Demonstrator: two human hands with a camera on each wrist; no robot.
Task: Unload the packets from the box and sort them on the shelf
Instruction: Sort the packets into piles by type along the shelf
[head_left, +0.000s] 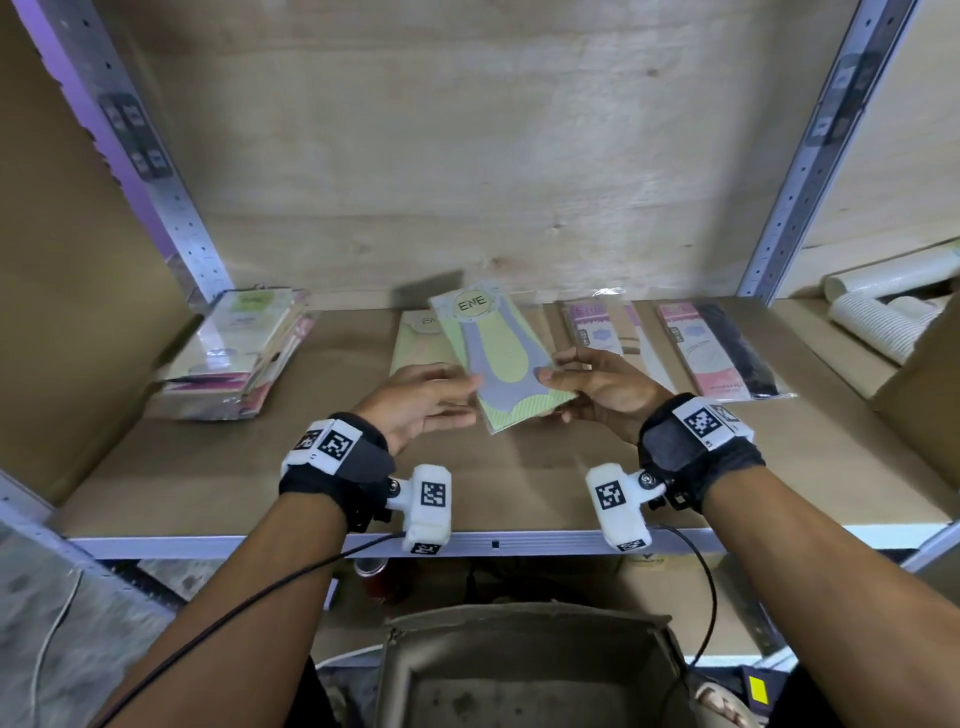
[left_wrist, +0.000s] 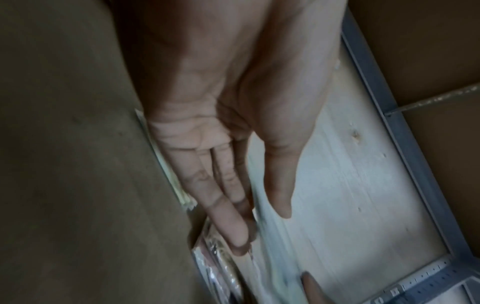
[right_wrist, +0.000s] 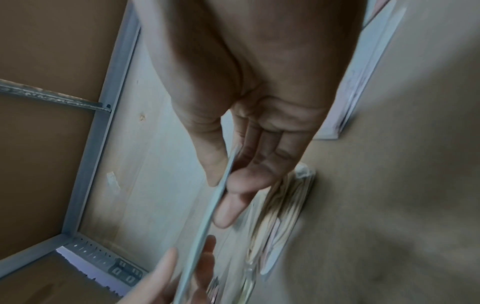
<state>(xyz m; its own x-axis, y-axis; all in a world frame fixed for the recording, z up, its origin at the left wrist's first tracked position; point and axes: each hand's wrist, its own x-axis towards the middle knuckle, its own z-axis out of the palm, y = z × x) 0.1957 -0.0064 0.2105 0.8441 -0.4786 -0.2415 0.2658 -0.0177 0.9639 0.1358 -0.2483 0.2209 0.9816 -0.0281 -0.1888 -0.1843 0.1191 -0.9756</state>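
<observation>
Two hands meet at one green packet (head_left: 498, 358) above the shelf (head_left: 519, 467): the right hand (head_left: 602, 384) pinches its edge (thumb over, fingers under), the left hand (head_left: 415, 405) touches it with straight fingers. The box (head_left: 524, 670) sits below.

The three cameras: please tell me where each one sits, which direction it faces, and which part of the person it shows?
Head: worn on the head, looking forward and down at the brown shelf board; shows both forearms, left hand, right hand.
Left wrist: looks along the left hand, fingers straight.
Right wrist: looks along the right hand, its grip pinching the thin green and grey packet edge-on.
Shared: head and right wrist views both show that packet.
</observation>
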